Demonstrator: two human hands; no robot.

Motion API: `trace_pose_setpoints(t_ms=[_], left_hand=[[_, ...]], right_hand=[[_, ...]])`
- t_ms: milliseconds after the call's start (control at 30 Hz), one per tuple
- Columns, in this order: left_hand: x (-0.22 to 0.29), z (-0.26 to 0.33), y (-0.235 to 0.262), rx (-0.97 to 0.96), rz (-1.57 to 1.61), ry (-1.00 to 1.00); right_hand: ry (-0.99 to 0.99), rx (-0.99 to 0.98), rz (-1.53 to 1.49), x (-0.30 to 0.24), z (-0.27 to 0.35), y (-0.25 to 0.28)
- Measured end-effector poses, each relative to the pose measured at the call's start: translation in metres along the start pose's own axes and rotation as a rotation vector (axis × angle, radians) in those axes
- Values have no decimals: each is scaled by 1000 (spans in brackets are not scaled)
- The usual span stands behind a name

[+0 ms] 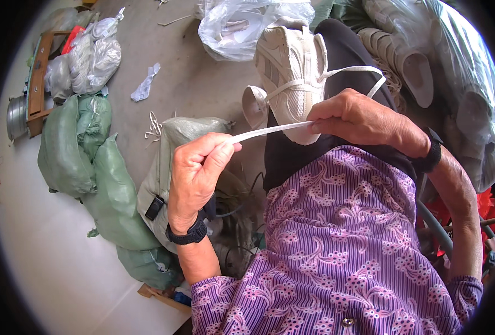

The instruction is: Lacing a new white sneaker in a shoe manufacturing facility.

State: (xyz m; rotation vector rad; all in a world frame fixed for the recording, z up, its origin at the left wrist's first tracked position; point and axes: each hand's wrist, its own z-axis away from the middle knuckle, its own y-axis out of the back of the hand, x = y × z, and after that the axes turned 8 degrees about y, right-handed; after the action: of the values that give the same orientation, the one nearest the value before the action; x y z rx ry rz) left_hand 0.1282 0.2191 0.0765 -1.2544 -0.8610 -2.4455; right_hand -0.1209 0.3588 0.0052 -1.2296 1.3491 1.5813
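A white sneaker [292,72] rests sole-up on my lap, against black trousers [292,162]. A flat white shoelace [270,131] runs taut from my left hand [197,173] to my right hand [364,120]. My left hand pinches one end of the lace between thumb and fingers. My right hand pinches the lace just below the sneaker. A further loop of lace [359,70] arcs from the shoe over my right hand. Both wrists wear black bands.
Green filled sacks [74,145] lie on the concrete floor at left. Clear plastic bags [242,25] sit beyond the shoe. A big plastic bag of white shoe parts [454,67] stands at right. A wooden frame [35,84] and metal pot [16,117] are far left.
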Motion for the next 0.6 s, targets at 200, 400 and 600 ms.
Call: trace_pose_setpoints(t_ms=[200,400,600], left_hand=[[-31,-12,-2,163,-134,50],[-42,-36,-26,329,-595,-295],[-10,-56,-66,106,-219,-530]], right_hand=[[-80,98,87,2,6,1],[-99,104,175,-6,-7,-3],[39,180,212,-5,-25,-15]])
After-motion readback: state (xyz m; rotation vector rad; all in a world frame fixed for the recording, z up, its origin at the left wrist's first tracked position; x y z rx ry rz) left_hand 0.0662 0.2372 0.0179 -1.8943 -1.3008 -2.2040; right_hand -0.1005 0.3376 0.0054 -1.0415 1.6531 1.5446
